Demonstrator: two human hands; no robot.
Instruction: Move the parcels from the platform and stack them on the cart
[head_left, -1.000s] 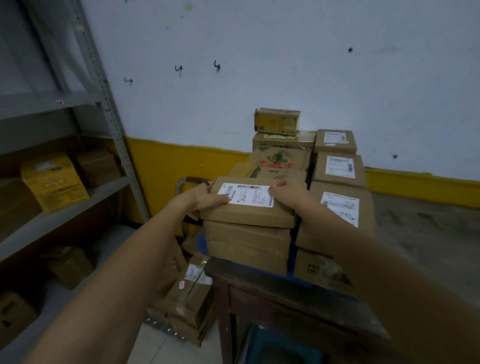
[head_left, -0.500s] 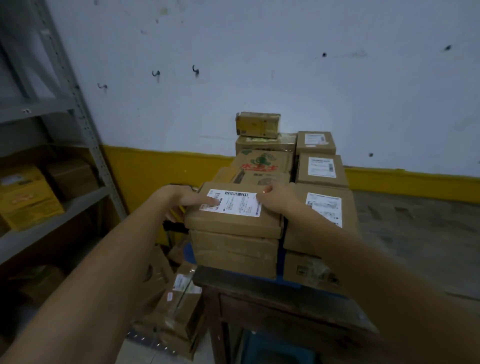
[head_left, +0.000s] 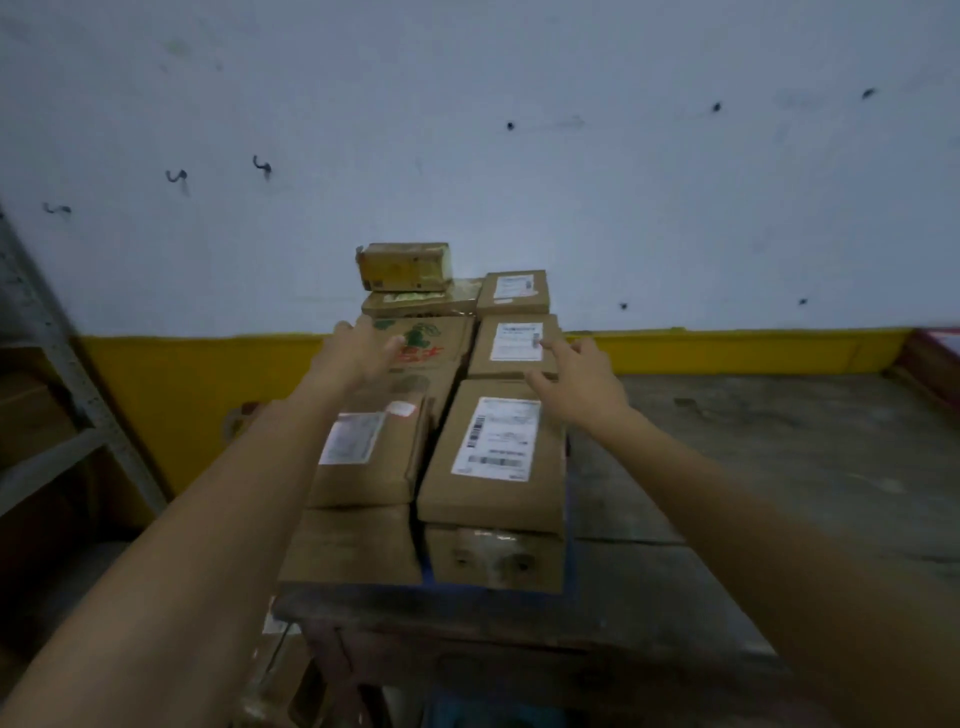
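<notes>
Brown cardboard parcels stand stacked in two rows at the left end of a dark wooden platform (head_left: 753, 467). The near-left parcel (head_left: 363, 457) and near-right parcel (head_left: 493, 457) carry white labels. Behind them lie a parcel with green and red print (head_left: 431, 343) and a labelled parcel (head_left: 511, 345). A small yellowish parcel (head_left: 402, 266) tops the back row. My left hand (head_left: 361, 353) hovers open over the printed parcel. With fingers spread, my right hand (head_left: 579, 379) hangs at the right edge of the labelled parcel. Neither hand holds anything.
A thin blue edge (head_left: 570, 519) shows beneath the stack. A grey metal shelf rack (head_left: 78, 395) stands at the left. A white wall with a yellow band (head_left: 182, 395) runs behind. A reddish object (head_left: 935, 358) sits at the far right.
Both hands have let go of the near-left labelled parcel and reached farther back over the stack. The view has shifted right and closer.
</notes>
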